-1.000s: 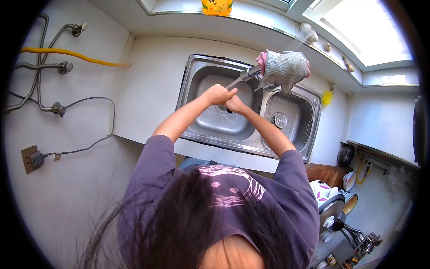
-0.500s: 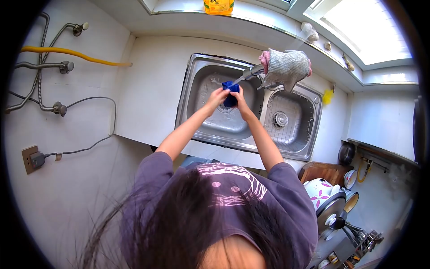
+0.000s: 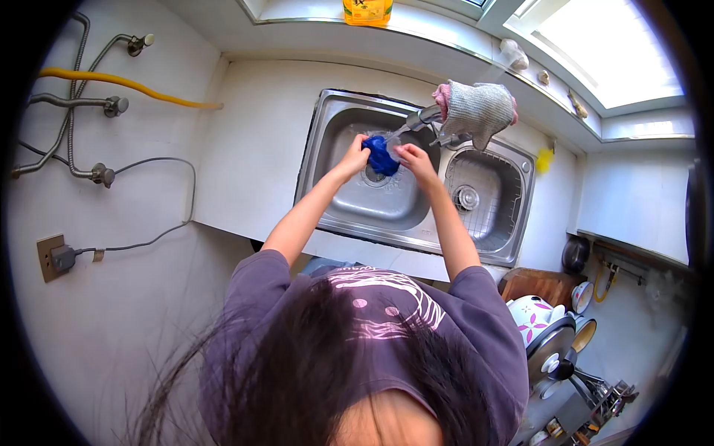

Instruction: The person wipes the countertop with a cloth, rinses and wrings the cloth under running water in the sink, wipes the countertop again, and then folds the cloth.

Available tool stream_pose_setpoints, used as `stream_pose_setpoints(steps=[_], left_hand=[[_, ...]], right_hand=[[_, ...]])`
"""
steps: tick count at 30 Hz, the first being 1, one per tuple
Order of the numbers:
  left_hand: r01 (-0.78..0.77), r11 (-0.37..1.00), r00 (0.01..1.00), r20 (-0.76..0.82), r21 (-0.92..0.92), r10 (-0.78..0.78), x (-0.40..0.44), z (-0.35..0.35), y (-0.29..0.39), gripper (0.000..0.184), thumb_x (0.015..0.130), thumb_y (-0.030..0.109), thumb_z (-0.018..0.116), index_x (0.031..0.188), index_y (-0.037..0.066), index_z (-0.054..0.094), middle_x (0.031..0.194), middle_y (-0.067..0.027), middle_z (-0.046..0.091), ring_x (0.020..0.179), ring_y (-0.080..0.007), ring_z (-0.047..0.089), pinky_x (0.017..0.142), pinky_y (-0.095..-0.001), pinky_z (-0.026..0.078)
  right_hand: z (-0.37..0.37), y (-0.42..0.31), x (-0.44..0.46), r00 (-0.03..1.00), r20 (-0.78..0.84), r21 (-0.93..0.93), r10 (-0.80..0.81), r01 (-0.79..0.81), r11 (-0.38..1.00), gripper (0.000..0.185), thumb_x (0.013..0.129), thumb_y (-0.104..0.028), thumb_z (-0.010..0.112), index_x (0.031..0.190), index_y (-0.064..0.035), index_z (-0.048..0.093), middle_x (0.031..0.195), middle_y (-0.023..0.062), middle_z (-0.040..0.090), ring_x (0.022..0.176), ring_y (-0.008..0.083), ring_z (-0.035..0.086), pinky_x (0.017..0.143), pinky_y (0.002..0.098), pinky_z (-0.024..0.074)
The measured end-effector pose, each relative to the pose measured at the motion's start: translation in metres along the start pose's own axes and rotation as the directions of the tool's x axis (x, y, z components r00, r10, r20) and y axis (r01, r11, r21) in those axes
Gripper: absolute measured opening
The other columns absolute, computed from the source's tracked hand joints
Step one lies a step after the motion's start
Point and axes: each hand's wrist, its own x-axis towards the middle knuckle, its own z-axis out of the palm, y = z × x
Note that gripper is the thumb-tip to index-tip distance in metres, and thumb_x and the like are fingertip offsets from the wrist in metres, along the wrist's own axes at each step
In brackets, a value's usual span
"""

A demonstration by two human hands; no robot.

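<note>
Holding a crumpled blue cloth (image 3: pixel 381 157) over the larger basin (image 3: pixel 343 195), just below the mouth of the tap (image 3: pixel 422 117) and above the drain (image 3: pixel 373 177), with thin water (image 3: pixel 394 134) running down onto it. Gripping its left edge with the left hand (image 3: pixel 355 155), fingers curled in and closed on the fabric. Bringing the right hand (image 3: pixel 416 160) close on the other side, thumb and fingertips drawn together at a pale, translucent patch (image 3: pixel 394 149) beside the blue — film or splashing water, impossible to tell which, and too small to say whether pinched. Reaching with both bare forearms over the front edge of the counter (image 3: pixel 253 149), apart from each other, out of short purple sleeves. Just beyond the right hand, a grey and pink glove (image 3: pixel 477 110) draped over the tap fittings; to the right, a smaller basin (image 3: pixel 487 195) with a wire rack (image 3: pixel 476 221) in it. Farther off, an orange-yellow bottle (image 3: pixel 367 10) on the window ledge (image 3: pixel 435 24) — and a bright yellow thing (image 3: pixel 544 160) hanging near the wall, right of the sink.
</note>
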Motion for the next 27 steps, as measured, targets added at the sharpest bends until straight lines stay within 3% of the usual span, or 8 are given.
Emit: stream_pose_setpoints(steps=[7,13,18,21,23,24,26,27], left_hand=[[0.132,0.941,0.991,0.018,-0.312,-0.133,0.007,0.011,0.03,0.021,0.086,0.026,0.052,0.099,0.01,0.048,0.084,-0.0017,0.053,0.072,-0.0093,0.053,0.059,-0.0247,0.045],[0.213,0.972,0.977,0.012,0.104,-0.215,0.004,-0.011,0.035,0.048,0.059,0.033,0.079,0.089,0.012,0.048,0.067,0.001,0.05,0.051,-0.0054,0.043,0.04,-0.021,0.033],[0.158,0.955,0.951,0.221,0.25,-0.215,0.01,-0.042,-0.001,0.031,0.071,0.026,0.07,0.093,0.013,0.052,0.069,-0.0003,0.054,0.062,-0.0082,0.053,0.047,-0.0207,0.04],[0.456,0.877,0.871,-0.127,-0.154,-0.475,0.006,-0.017,-0.02,0.036,0.084,0.032,0.053,0.106,0.004,0.046,0.094,-0.0121,0.057,0.075,-0.0197,0.06,0.07,-0.0327,0.052],[0.666,0.63,0.746,0.347,-0.4,-0.569,-0.004,-0.002,-0.005,0.045,0.087,0.04,0.047,0.107,0.0,0.044,0.1,-0.0152,0.056,0.079,-0.0234,0.06,0.077,-0.0355,0.049],[0.666,0.63,0.746,0.348,-0.399,-0.568,-0.003,0.007,-0.007,0.045,0.087,0.04,0.047,0.107,0.0,0.044,0.1,-0.0152,0.056,0.079,-0.0234,0.06,0.077,-0.0355,0.049],[0.645,0.435,0.764,0.514,-0.628,-0.39,0.003,0.032,-0.019,0.045,0.089,0.04,0.042,0.104,-0.002,0.046,0.097,-0.0161,0.057,0.082,-0.0261,0.059,0.08,-0.038,0.047],[0.474,0.489,0.88,0.379,-0.732,-0.286,0.008,0.048,-0.023,0.045,0.089,0.037,0.042,0.108,-0.003,0.047,0.1,-0.0156,0.058,0.086,-0.0242,0.058,0.077,-0.0376,0.046]], right_hand=[[0.022,-0.003,0.001,0.948,0.223,-0.071,-0.227,0.248,0.966,0.034,0.08,-0.006,0.059,0.11,-0.0065,0.042,0.101,0.0042,0.056,0.091,0.0114,0.055,0.08,0.0231,0.0425],[0.011,0.023,0.008,0.982,-0.007,-0.001,-0.188,0.188,0.982,0.023,0.083,-0.006,0.051,0.105,-0.0065,0.046,0.083,0.0011,0.053,0.07,0.0086,0.053,0.059,0.0216,0.0434],[-0.004,0.0,-0.001,0.987,-0.127,-0.111,-0.097,0.083,0.99,0.014,0.087,-0.023,0.049,0.088,-0.012,0.058,0.059,-0.0079,0.042,0.047,0.0016,0.035,0.041,0.0165,0.026],[0.011,-0.007,-0.002,0.989,-0.144,0.03,-0.023,0.027,0.999,0.017,0.086,-0.019,0.052,0.083,-0.0036,0.058,0.059,-0.0011,0.05,0.05,0.0085,0.042,0.046,0.0232,0.0334],[0.021,0.013,0.009,0.888,-0.131,-0.492,-0.44,0.328,0.807,0.021,0.082,-0.022,0.054,0.086,-0.0015,0.056,0.062,0.0097,0.056,0.054,0.0227,0.055,0.053,0.0322,0.0426],[0.03,0.011,0.002,0.827,-0.132,-0.706,-0.546,0.308,0.637,0.026,0.079,-0.025,0.056,0.088,-0.0004,0.055,0.071,0.0163,0.059,0.069,0.0351,0.06,0.062,0.0399,0.0456],[0.05,-0.004,-0.015,0.887,-0.146,-0.855,-0.439,0.11,0.507,0.023,0.079,-0.023,0.054,0.09,-0.0042,0.051,0.073,0.0183,0.06,0.068,0.0378,0.058,0.058,0.0449,0.0453],[0.058,-0.006,-0.02,0.911,-0.153,-0.914,-0.383,0.018,0.406,0.021,0.079,-0.022,0.052,0.092,-0.0058,0.049,0.072,0.0189,0.06,0.065,0.0376,0.059,0.056,0.0464,0.0451]])
